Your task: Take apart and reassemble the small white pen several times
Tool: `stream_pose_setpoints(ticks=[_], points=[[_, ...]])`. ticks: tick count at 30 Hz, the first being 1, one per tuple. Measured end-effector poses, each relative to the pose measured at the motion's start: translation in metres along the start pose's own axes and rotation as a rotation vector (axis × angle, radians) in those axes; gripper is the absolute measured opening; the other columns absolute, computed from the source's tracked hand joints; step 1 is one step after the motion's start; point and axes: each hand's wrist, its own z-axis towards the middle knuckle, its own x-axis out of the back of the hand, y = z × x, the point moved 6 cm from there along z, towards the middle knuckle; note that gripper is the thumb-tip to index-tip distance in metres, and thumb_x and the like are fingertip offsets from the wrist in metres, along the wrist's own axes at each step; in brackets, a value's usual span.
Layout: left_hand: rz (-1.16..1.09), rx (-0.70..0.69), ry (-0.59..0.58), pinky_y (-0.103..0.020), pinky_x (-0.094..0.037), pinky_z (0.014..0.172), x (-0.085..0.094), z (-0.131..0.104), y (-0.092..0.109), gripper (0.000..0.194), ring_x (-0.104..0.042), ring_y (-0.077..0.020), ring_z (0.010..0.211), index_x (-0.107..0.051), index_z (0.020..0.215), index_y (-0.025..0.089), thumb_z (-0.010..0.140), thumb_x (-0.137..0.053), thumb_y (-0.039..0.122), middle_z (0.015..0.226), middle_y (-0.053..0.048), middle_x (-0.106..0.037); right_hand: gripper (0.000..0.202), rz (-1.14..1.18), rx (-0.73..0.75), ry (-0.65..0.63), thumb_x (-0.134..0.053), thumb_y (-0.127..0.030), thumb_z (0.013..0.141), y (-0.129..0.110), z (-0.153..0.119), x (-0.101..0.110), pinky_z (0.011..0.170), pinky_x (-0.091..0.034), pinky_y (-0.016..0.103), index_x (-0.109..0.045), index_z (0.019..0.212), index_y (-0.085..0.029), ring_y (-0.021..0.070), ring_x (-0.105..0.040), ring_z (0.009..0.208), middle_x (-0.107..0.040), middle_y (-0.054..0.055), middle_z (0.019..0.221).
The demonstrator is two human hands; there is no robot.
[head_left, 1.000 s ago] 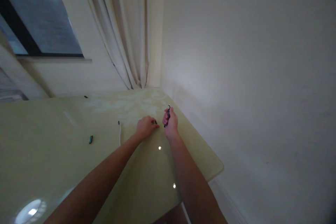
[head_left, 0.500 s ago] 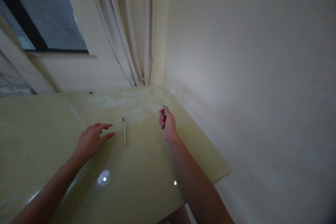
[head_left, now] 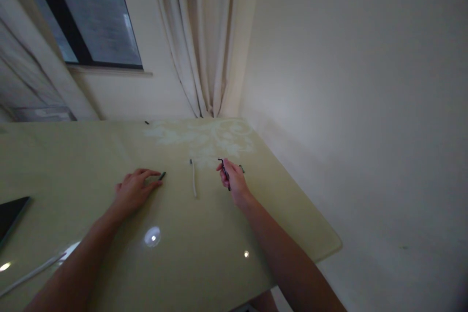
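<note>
Reaching over the glossy pale-green table [head_left: 175,263], my left hand [head_left: 133,190] has thumb and fingertips closed on a small dark piece [head_left: 162,175]. Its kind is too small to make out. My right hand [head_left: 236,183] is wrapped around a thin dark tool with a bent tip [head_left: 225,173]; the fingers hide part of it. Just beyond the right knuckles shows a small dark object [head_left: 242,168]; whether it is part of what I hold, I cannot tell. Between my hands lies a slim, slightly curved white stick with a dark end [head_left: 194,180].
Another small dark piece [head_left: 146,122] lies near the table's far edge. At the left are a dark flat panel [head_left: 12,212] and a white cable [head_left: 32,273]. A wall [head_left: 329,107] borders the right side; a curtain [head_left: 208,48] hangs behind.
My left hand has gone from empty, parted fingers to a pinch on the small dark piece. The bent-tip tool has tilted left in my right hand. The view has swung left.
</note>
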Motion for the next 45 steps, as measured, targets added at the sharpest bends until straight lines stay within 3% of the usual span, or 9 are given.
stream_pose_setpoints(ticks=[4,8,12,16,23,28,35,39,45], points=[[-0.005,-0.01,-0.04,-0.062,-0.047,0.093,-0.003,0.003,0.006,0.053,-0.057,-0.0452,0.122,-0.069,0.138,0.033,0.093,-0.053,0.056,0.144,-0.016,-0.061,0.055,-0.032,-0.021,-0.05,-0.067,-0.072,0.081,0.004,-0.005,-0.012,0.043,-0.016,0.022,-0.064,0.077,-0.017,0.0056,-0.028,0.045,-0.041,-0.007,0.056],[-0.028,-0.053,-0.049,-0.058,-0.046,0.097,-0.006,0.006,0.009,0.044,-0.058,-0.0409,0.122,-0.077,0.123,0.033,0.094,-0.05,0.052,0.136,-0.013,-0.066,0.057,-0.046,-0.038,-0.067,-0.066,-0.074,0.08,0.008,-0.006,-0.016,0.042,-0.016,0.023,-0.063,0.076,-0.017,0.0058,-0.028,0.044,-0.041,-0.007,0.054],[-0.133,-0.202,-0.03,-0.044,-0.049,0.099,-0.009,0.005,0.016,0.041,-0.065,-0.0296,0.108,-0.079,0.108,0.025,0.093,-0.047,0.046,0.114,-0.01,-0.073,0.057,-0.063,-0.026,-0.061,-0.066,-0.074,0.081,0.008,-0.006,-0.015,0.042,-0.016,0.023,-0.063,0.076,-0.017,0.0061,-0.028,0.044,-0.041,-0.007,0.054],[-0.122,-0.276,0.034,-0.041,-0.05,0.095,-0.004,-0.001,0.026,0.041,-0.066,-0.0283,0.099,-0.079,0.099,0.023,0.095,-0.044,0.044,0.102,-0.011,-0.074,0.056,-0.067,-0.019,-0.063,-0.065,-0.072,0.083,0.007,-0.005,-0.014,0.042,-0.016,0.023,-0.064,0.076,-0.017,0.006,-0.028,0.043,-0.041,-0.008,0.053],[-0.238,-0.487,0.335,-0.037,-0.049,0.087,0.033,-0.046,0.093,0.034,-0.066,-0.0241,0.087,-0.08,0.104,0.025,0.102,-0.052,0.045,0.092,-0.008,-0.076,0.047,-0.033,-0.155,-0.223,-0.083,-0.059,0.073,0.017,-0.015,-0.029,0.042,-0.014,0.024,-0.07,0.084,-0.015,0.0033,-0.027,0.043,-0.053,-0.006,0.064],[-0.357,-0.674,0.397,-0.035,-0.051,0.088,0.039,-0.076,0.128,0.024,-0.069,-0.0212,0.091,-0.079,0.114,0.027,0.102,-0.058,0.028,0.102,-0.009,-0.079,0.045,0.052,-0.215,-0.383,-0.083,-0.055,0.075,0.015,-0.029,-0.043,0.043,-0.013,0.025,-0.075,0.092,-0.014,0.0023,-0.027,0.044,-0.068,0.0,0.078],[-0.376,-0.79,0.507,-0.032,-0.055,0.086,0.038,-0.084,0.138,0.029,-0.071,-0.0191,0.092,-0.073,0.125,0.024,0.098,-0.066,0.019,0.109,-0.008,-0.079,0.039,0.081,-0.169,-0.36,-0.093,-0.038,0.065,0.009,-0.029,-0.043,0.044,-0.013,0.024,-0.075,0.092,-0.017,0.003,-0.027,0.045,-0.06,-0.006,0.064],[-0.375,-0.794,0.511,-0.035,-0.056,0.089,0.04,-0.084,0.145,0.04,-0.071,-0.022,0.098,-0.069,0.13,0.022,0.091,-0.077,0.024,0.113,-0.01,-0.077,0.039,0.034,-0.133,-0.328,-0.093,-0.039,0.066,0.009,-0.027,-0.041,0.045,-0.016,0.023,-0.075,0.094,-0.018,0.0036,-0.03,0.047,-0.061,-0.006,0.067],[-0.32,-0.73,0.462,-0.037,-0.055,0.09,0.037,-0.081,0.146,0.035,-0.07,-0.0242,0.098,-0.071,0.123,0.019,0.091,-0.077,0.029,0.11,-0.01,-0.077,0.034,-0.203,0.057,-0.286,-0.088,-0.039,0.07,0.001,-0.027,-0.038,0.06,-0.039,0.024,-0.075,0.091,-0.016,0.0107,-0.052,0.063,-0.067,0.0,0.075]])
